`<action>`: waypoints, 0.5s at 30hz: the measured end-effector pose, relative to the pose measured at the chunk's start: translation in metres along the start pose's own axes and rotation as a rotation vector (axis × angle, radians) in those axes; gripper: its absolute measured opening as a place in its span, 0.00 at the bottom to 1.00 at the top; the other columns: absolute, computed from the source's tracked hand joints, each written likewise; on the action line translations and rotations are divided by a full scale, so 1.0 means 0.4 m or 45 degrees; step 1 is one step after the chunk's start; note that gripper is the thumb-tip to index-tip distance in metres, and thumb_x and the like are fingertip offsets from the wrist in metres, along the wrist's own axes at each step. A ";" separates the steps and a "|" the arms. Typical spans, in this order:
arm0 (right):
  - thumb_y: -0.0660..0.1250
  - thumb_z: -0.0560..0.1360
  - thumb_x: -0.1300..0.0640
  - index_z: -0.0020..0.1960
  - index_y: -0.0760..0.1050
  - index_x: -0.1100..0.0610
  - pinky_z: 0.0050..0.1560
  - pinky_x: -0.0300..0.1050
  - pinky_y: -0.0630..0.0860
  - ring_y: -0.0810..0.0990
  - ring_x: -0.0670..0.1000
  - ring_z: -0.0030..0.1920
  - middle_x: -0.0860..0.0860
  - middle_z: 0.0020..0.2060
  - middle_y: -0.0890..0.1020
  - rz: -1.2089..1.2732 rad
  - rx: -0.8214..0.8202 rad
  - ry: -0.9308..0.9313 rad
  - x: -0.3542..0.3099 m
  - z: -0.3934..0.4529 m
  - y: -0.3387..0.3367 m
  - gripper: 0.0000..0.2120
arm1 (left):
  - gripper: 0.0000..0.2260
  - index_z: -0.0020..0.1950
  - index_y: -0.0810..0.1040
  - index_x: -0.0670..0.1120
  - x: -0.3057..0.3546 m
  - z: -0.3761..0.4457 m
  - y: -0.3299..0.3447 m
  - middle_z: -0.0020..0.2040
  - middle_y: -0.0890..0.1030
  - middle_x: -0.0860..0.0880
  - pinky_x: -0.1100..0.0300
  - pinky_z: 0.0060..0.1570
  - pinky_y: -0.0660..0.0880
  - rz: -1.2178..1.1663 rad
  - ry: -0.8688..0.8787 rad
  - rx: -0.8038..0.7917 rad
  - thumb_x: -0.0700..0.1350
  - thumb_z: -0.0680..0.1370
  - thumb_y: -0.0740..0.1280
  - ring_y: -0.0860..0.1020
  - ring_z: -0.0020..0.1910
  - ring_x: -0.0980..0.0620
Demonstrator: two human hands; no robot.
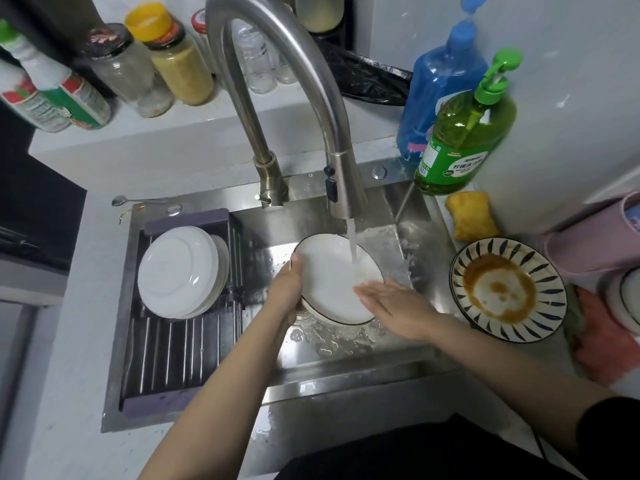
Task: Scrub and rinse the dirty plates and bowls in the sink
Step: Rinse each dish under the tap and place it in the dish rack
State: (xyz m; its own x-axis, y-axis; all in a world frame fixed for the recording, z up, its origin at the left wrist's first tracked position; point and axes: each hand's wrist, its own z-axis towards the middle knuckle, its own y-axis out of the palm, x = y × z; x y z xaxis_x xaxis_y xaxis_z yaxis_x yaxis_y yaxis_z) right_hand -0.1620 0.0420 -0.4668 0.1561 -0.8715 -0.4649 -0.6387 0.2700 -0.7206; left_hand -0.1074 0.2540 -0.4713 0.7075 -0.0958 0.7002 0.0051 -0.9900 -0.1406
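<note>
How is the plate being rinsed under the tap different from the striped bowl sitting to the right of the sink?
The white plate looks clean and plain with a thin dark rim; the striped bowl has dark blue rim dashes and brown sauce residue inside. The white plate is held tilted over the sink under running water, gripped by the left hand and rubbed by the right hand; the striped bowl rests flat and untouched on the counter. Both are round with white insides.
</note>
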 end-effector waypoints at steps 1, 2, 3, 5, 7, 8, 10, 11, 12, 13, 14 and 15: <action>0.30 0.75 0.36 0.78 0.49 0.48 0.75 0.42 0.38 0.48 0.41 0.76 0.43 0.76 0.54 -0.046 -0.020 0.048 0.002 0.014 0.001 0.35 | 0.28 0.67 0.73 0.48 -0.002 0.000 0.004 0.54 0.80 0.43 0.62 0.31 0.70 0.012 -0.028 -0.056 0.66 0.79 0.53 0.76 0.43 0.47; 0.33 0.78 0.38 0.78 0.46 0.48 0.75 0.44 0.36 0.46 0.42 0.76 0.43 0.77 0.50 -0.026 -0.032 0.062 -0.010 0.020 -0.001 0.31 | 0.28 0.65 0.74 0.47 -0.001 0.000 0.010 0.54 0.81 0.43 0.61 0.33 0.71 0.019 -0.054 -0.095 0.65 0.79 0.52 0.77 0.43 0.47; 0.36 0.79 0.39 0.78 0.45 0.47 0.75 0.44 0.36 0.44 0.42 0.76 0.43 0.77 0.48 0.040 -0.037 0.037 -0.026 0.026 0.004 0.29 | 0.26 0.62 0.75 0.46 0.001 0.000 0.011 0.52 0.81 0.43 0.61 0.34 0.72 0.009 -0.074 -0.098 0.64 0.80 0.51 0.78 0.42 0.47; 0.35 0.76 0.35 0.78 0.46 0.45 0.75 0.43 0.37 0.43 0.41 0.76 0.40 0.76 0.47 0.150 -0.029 -0.099 -0.051 0.014 0.012 0.32 | 0.23 0.59 0.74 0.46 0.022 -0.008 0.023 0.49 0.80 0.44 0.62 0.28 0.73 -0.031 -0.120 -0.060 0.62 0.81 0.51 0.78 0.39 0.48; 0.36 0.70 0.28 0.77 0.49 0.43 0.74 0.39 0.42 0.44 0.38 0.74 0.39 0.74 0.48 0.203 -0.025 -0.196 -0.065 -0.008 0.017 0.39 | 0.25 0.61 0.74 0.43 0.036 0.000 0.022 0.47 0.80 0.44 0.60 0.28 0.73 -0.044 -0.170 -0.032 0.62 0.82 0.52 0.78 0.38 0.47; 0.40 0.70 0.26 0.77 0.51 0.42 0.74 0.38 0.47 0.47 0.37 0.74 0.38 0.74 0.51 0.226 0.009 -0.200 -0.065 -0.018 0.022 0.39 | 0.25 0.61 0.75 0.42 0.049 -0.006 0.023 0.45 0.80 0.44 0.59 0.29 0.73 -0.052 -0.199 -0.030 0.62 0.81 0.52 0.78 0.37 0.47; 0.55 0.73 0.32 0.74 0.60 0.42 0.69 0.37 0.59 0.59 0.39 0.73 0.39 0.73 0.61 0.254 0.189 -0.158 -0.066 -0.027 0.035 0.32 | 0.24 0.58 0.75 0.42 0.065 -0.014 0.026 0.40 0.80 0.45 0.57 0.27 0.76 -0.064 -0.229 -0.084 0.61 0.81 0.54 0.79 0.35 0.47; 0.61 0.75 0.41 0.73 0.64 0.45 0.65 0.38 0.65 0.67 0.43 0.70 0.42 0.71 0.68 0.282 0.295 -0.110 -0.065 -0.025 0.039 0.27 | 0.22 0.57 0.75 0.42 0.070 -0.020 0.032 0.40 0.80 0.45 0.56 0.25 0.77 -0.087 -0.226 -0.126 0.60 0.81 0.55 0.80 0.34 0.47; 0.64 0.76 0.49 0.71 0.68 0.48 0.58 0.39 0.70 0.74 0.48 0.65 0.46 0.66 0.75 0.346 0.382 -0.042 -0.068 -0.020 0.037 0.24 | 0.21 0.56 0.75 0.42 0.074 -0.033 0.043 0.40 0.80 0.45 0.57 0.24 0.77 -0.110 -0.204 -0.163 0.59 0.82 0.55 0.80 0.34 0.47; 0.66 0.76 0.55 0.69 0.71 0.50 0.50 0.40 0.72 0.79 0.52 0.58 0.50 0.61 0.80 0.451 0.445 0.043 -0.074 -0.012 0.030 0.22 | 0.20 0.57 0.75 0.41 0.072 -0.044 0.056 0.42 0.80 0.45 0.59 0.24 0.77 -0.126 -0.136 -0.192 0.57 0.82 0.55 0.81 0.35 0.47; 0.67 0.75 0.58 0.68 0.73 0.52 0.46 0.41 0.73 0.80 0.53 0.52 0.51 0.56 0.82 0.584 0.488 0.136 -0.081 0.000 0.017 0.21 | 0.20 0.61 0.74 0.41 0.067 -0.054 0.073 0.47 0.81 0.45 0.60 0.29 0.78 -0.139 -0.040 -0.199 0.55 0.83 0.55 0.81 0.41 0.47; 0.68 0.74 0.60 0.66 0.73 0.52 0.44 0.42 0.73 0.79 0.53 0.49 0.51 0.53 0.81 0.744 0.514 0.228 -0.087 0.010 -0.002 0.21 | 0.20 0.68 0.71 0.42 0.054 -0.061 0.091 0.56 0.80 0.45 0.61 0.41 0.79 -0.097 0.082 -0.205 0.54 0.83 0.54 0.80 0.51 0.47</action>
State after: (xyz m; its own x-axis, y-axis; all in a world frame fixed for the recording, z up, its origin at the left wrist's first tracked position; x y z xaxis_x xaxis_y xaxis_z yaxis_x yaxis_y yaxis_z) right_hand -0.1639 0.0738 -0.4521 -0.2726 -0.5830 -0.7654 -0.2469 0.8113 -0.5300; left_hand -0.1091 0.2135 -0.4440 0.6626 -0.0212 0.7487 -0.0602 -0.9979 0.0249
